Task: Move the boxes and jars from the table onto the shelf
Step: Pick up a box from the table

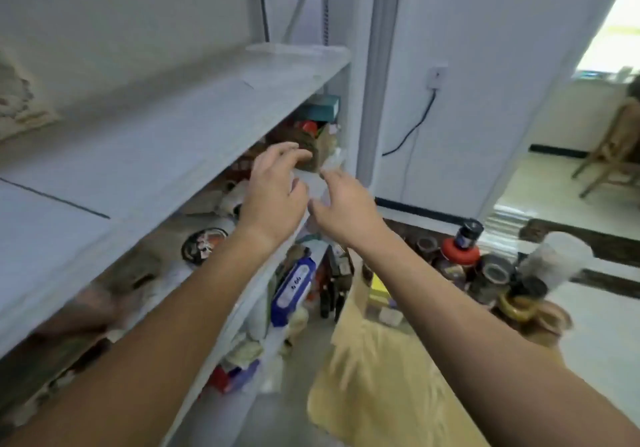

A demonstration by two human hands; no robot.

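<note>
package (293, 290) on shelf (173, 127); label digits blurred

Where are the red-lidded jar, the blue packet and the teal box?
red-lidded jar (459, 254): head view, on its red lid.
blue packet (293, 289): head view, on its white label.
teal box (320, 107): head view, on its side.

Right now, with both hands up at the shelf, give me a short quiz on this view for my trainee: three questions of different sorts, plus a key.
1. True or false: the red-lidded jar already stands on the shelf.
2. Multiple choice: the cloth near the jars is A) red, B) yellow, C) black.
3. Fill in: the left hand and the right hand both reach toward the ____.

Key: 1 false; 2 B; 3 shelf.
</note>
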